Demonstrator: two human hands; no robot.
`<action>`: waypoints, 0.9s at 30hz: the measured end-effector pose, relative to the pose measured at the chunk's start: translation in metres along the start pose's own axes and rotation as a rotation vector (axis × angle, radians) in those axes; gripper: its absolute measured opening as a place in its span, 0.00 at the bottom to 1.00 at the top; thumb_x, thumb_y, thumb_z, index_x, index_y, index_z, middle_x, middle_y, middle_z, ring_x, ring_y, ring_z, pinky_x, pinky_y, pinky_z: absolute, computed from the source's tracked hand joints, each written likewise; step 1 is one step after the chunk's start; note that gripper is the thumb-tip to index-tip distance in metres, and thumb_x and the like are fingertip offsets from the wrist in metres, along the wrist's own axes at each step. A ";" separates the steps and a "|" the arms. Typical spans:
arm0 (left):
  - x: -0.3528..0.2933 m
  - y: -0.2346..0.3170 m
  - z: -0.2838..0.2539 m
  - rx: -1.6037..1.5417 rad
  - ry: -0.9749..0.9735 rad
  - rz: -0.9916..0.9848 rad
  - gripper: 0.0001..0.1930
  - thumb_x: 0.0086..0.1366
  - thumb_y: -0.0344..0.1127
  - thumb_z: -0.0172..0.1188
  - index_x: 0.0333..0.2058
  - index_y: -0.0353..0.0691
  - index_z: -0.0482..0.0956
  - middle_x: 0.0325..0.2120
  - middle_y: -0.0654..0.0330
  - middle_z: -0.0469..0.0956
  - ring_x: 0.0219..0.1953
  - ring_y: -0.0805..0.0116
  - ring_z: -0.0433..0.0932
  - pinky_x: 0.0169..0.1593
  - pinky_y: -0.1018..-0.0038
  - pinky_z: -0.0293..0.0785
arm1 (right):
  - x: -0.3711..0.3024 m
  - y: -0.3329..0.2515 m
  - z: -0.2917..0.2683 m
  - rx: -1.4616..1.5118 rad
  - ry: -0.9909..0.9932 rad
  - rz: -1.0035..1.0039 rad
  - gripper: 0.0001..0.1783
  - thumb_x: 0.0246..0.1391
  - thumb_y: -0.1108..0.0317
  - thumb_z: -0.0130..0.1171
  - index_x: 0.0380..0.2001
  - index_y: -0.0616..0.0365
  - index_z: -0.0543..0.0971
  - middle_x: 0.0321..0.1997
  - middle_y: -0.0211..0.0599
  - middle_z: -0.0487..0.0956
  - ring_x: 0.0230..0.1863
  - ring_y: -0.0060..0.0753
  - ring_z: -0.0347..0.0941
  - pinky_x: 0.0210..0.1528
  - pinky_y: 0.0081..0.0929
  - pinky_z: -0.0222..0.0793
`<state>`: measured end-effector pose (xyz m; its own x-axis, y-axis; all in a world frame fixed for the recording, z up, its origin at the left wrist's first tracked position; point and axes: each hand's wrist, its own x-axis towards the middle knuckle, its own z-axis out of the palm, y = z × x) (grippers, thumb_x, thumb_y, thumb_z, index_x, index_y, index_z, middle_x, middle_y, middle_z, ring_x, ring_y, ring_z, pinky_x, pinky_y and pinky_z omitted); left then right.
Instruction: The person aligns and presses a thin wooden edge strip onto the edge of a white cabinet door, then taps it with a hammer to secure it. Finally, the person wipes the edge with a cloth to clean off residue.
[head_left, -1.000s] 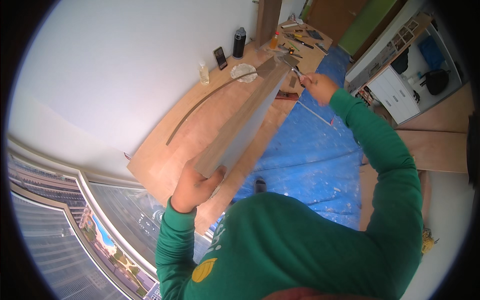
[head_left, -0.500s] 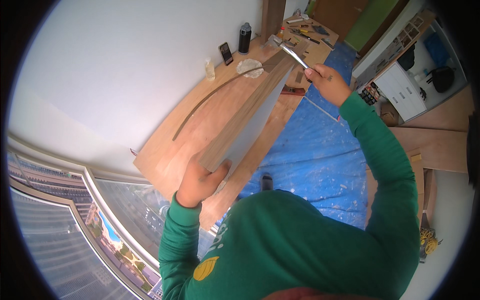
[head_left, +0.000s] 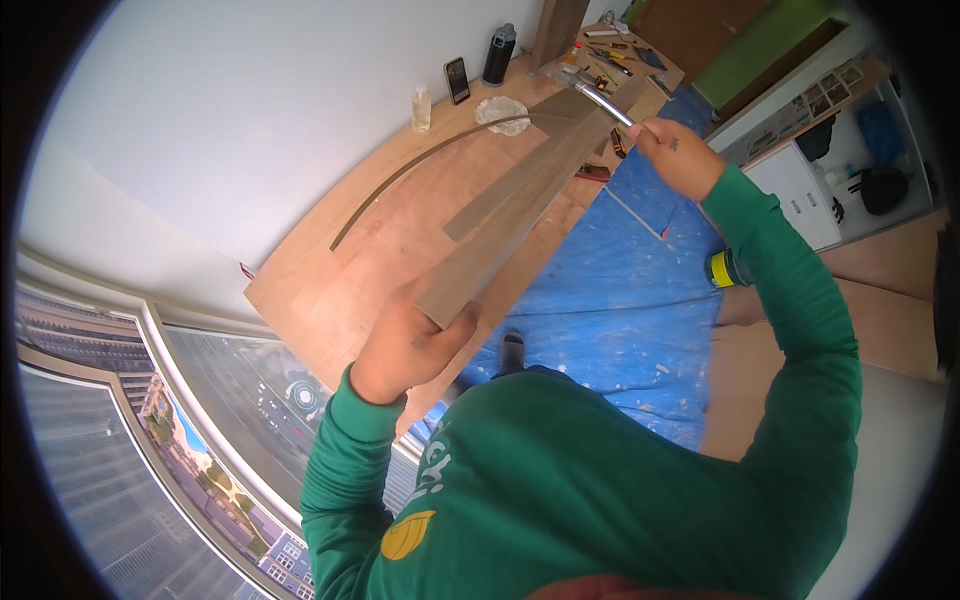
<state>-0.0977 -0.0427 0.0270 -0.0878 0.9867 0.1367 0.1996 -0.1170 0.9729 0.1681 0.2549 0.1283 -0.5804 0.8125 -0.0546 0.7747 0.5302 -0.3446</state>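
My left hand grips the near end of a long wood-grain board, thumb along its right edge and fingers mostly hidden beneath. The board slants away over the worktable toward the far right. My right hand is closed round the handle of a hammer with a shiny metal shaft. Its head is over the board's far end; whether they touch I cannot tell. A second flat wood-grain strip lies left of the board. Farther left a thin curved strip bends across the tabletop.
Along the wall stand a clear bottle, a phone and a black flask, with a crumpled whitish plastic piece nearby. Several tools lie at the far end. Blue sheeting covers the floor; a green-and-yellow can stands right.
The board's near end has shifted slightly right and up with my left hand, and its face has turned more upward, uncovering the second strip. My right hand and the hammer have moved slightly right.
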 end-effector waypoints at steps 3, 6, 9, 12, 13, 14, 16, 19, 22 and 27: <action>0.002 0.005 -0.002 0.010 -0.035 -0.038 0.19 0.64 0.26 0.63 0.54 0.32 0.78 0.38 0.51 0.83 0.40 0.61 0.81 0.47 0.67 0.78 | -0.005 -0.010 0.006 0.001 -0.018 -0.017 0.23 0.76 0.53 0.46 0.37 0.63 0.75 0.27 0.41 0.72 0.30 0.37 0.70 0.38 0.40 0.69; 0.000 0.002 0.000 -0.039 -0.043 -0.015 0.16 0.64 0.25 0.65 0.50 0.30 0.79 0.35 0.57 0.82 0.37 0.68 0.78 0.44 0.70 0.77 | -0.010 -0.022 0.007 -0.064 -0.003 -0.040 0.22 0.77 0.53 0.46 0.36 0.63 0.74 0.26 0.40 0.70 0.30 0.35 0.69 0.38 0.39 0.68; 0.000 -0.001 0.005 0.000 -0.020 0.128 0.17 0.64 0.24 0.65 0.51 0.30 0.79 0.35 0.56 0.81 0.37 0.67 0.79 0.44 0.70 0.76 | -0.028 -0.049 0.004 -0.106 -0.028 -0.031 0.22 0.76 0.55 0.46 0.34 0.63 0.74 0.27 0.48 0.74 0.30 0.46 0.72 0.37 0.44 0.69; -0.001 -0.003 0.008 -0.006 -0.008 0.134 0.17 0.64 0.24 0.65 0.52 0.31 0.78 0.35 0.55 0.81 0.37 0.65 0.79 0.44 0.70 0.76 | -0.044 -0.064 0.013 -0.065 -0.053 -0.008 0.22 0.77 0.56 0.46 0.32 0.63 0.71 0.24 0.44 0.71 0.25 0.42 0.68 0.32 0.42 0.68; -0.001 -0.001 0.008 -0.012 -0.009 0.120 0.18 0.64 0.24 0.65 0.52 0.31 0.78 0.35 0.54 0.81 0.37 0.64 0.79 0.45 0.69 0.76 | -0.048 -0.067 0.016 -0.042 -0.053 -0.001 0.22 0.77 0.56 0.46 0.31 0.62 0.69 0.22 0.40 0.68 0.22 0.38 0.66 0.30 0.40 0.67; -0.001 0.001 0.008 -0.017 -0.009 0.105 0.18 0.64 0.24 0.65 0.53 0.31 0.78 0.35 0.54 0.81 0.38 0.64 0.79 0.45 0.69 0.77 | -0.053 -0.072 0.019 -0.024 -0.056 -0.030 0.22 0.77 0.56 0.46 0.31 0.62 0.69 0.21 0.41 0.67 0.21 0.39 0.65 0.29 0.40 0.66; 0.000 0.000 0.006 -0.011 -0.029 0.092 0.18 0.64 0.25 0.65 0.53 0.31 0.78 0.35 0.53 0.81 0.38 0.63 0.80 0.45 0.68 0.77 | -0.060 -0.083 0.022 0.012 -0.061 -0.089 0.21 0.77 0.58 0.46 0.31 0.63 0.69 0.20 0.43 0.67 0.19 0.42 0.64 0.27 0.41 0.65; 0.000 -0.005 0.001 0.027 -0.058 0.095 0.20 0.64 0.25 0.65 0.55 0.31 0.78 0.36 0.52 0.82 0.39 0.62 0.80 0.46 0.68 0.77 | -0.065 -0.094 0.023 -0.105 -0.040 -0.140 0.20 0.77 0.60 0.47 0.31 0.63 0.68 0.20 0.46 0.67 0.20 0.44 0.63 0.26 0.42 0.63; 0.000 -0.001 0.003 0.053 -0.034 0.106 0.21 0.64 0.25 0.65 0.56 0.31 0.77 0.37 0.51 0.83 0.39 0.60 0.81 0.47 0.67 0.77 | -0.074 -0.109 0.021 -0.063 -0.125 -0.126 0.17 0.74 0.62 0.49 0.33 0.64 0.71 0.23 0.57 0.75 0.25 0.63 0.74 0.30 0.53 0.67; 0.000 -0.001 0.006 -0.025 0.004 0.150 0.22 0.64 0.25 0.65 0.57 0.32 0.77 0.38 0.49 0.84 0.38 0.58 0.81 0.47 0.65 0.79 | -0.103 -0.145 0.039 0.021 -0.203 -0.256 0.17 0.76 0.62 0.48 0.33 0.63 0.68 0.21 0.52 0.71 0.22 0.58 0.68 0.28 0.50 0.63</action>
<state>-0.0924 -0.0416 0.0245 -0.0631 0.9575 0.2815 0.1864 -0.2658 0.9459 0.1064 0.0849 0.1476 -0.7957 0.5870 -0.1490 0.5928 0.7045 -0.3901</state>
